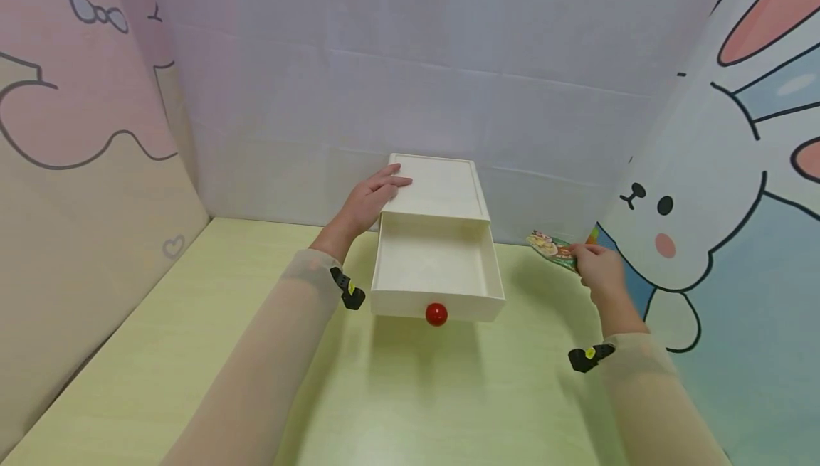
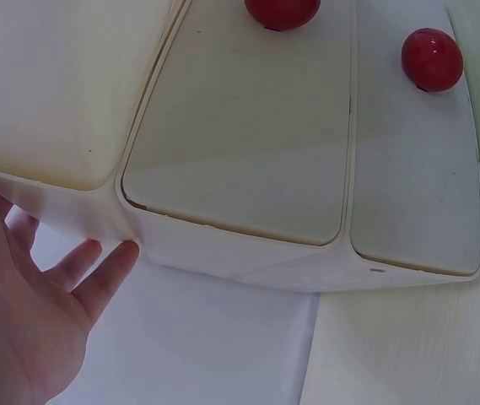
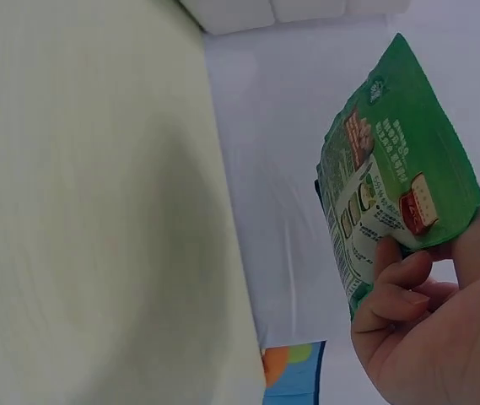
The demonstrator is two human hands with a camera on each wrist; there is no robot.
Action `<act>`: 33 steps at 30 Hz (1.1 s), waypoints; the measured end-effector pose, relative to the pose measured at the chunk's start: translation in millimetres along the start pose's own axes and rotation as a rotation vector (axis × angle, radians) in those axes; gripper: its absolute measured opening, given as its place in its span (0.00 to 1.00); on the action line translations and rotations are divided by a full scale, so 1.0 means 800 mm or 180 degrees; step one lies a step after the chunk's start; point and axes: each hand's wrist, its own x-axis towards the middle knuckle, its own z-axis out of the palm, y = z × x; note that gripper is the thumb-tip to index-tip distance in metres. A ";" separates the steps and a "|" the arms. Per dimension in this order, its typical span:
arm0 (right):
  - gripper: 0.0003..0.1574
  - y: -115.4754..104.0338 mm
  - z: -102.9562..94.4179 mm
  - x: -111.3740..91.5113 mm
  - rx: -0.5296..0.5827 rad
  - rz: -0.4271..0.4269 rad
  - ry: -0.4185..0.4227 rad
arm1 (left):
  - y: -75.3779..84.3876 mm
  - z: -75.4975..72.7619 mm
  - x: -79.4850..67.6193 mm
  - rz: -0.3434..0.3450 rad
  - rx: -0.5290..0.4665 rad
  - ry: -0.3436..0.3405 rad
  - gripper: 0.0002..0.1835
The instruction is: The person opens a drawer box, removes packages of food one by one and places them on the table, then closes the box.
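A white drawer unit (image 1: pixel 442 185) stands against the back wall, its top drawer (image 1: pixel 400 304) pulled out toward me. On that drawer's front is a round red knob (image 1: pixel 436 314). My left hand (image 1: pixel 368 203) rests at the unit's upper left edge, fingers extended over the top. The left wrist view shows those fingers (image 2: pixel 109 278) against the unit's side, beside lower drawer fronts (image 2: pixel 248 126). Out to the right, my right hand (image 1: pixel 602 270) pinches a green printed food packet (image 1: pixel 552 249) by one end, raised above the table. Thumb and curled fingers hold the packet's edge in the right wrist view.
The pale yellow-green table (image 1: pixel 256 380) carries the unit. A whitish cloth backdrop (image 1: pixel 410 82) rises directly behind. Side panels enclose the space: a pink and cream one (image 1: pixel 83 203) at left, and one with a cartoon rabbit (image 1: pixel 692 181) close to my right hand.
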 end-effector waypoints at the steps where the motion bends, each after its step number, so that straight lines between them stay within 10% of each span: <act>1: 0.39 0.006 0.003 0.002 -0.0053 -0.0003 -0.0022 | 0.000 0.000 0.000 -0.0003 -0.0007 0.0001 0.26; 11: 0.35 0.051 0.030 0.020 -0.0333 0.0027 -0.0063 | -0.001 0.001 0.002 0.0006 0.0007 0.0014 0.25; 33: 0.45 0.057 0.058 0.025 -0.0171 0.0300 -0.0691 | 0.000 0.001 0.000 0.0034 0.0031 0.0012 0.26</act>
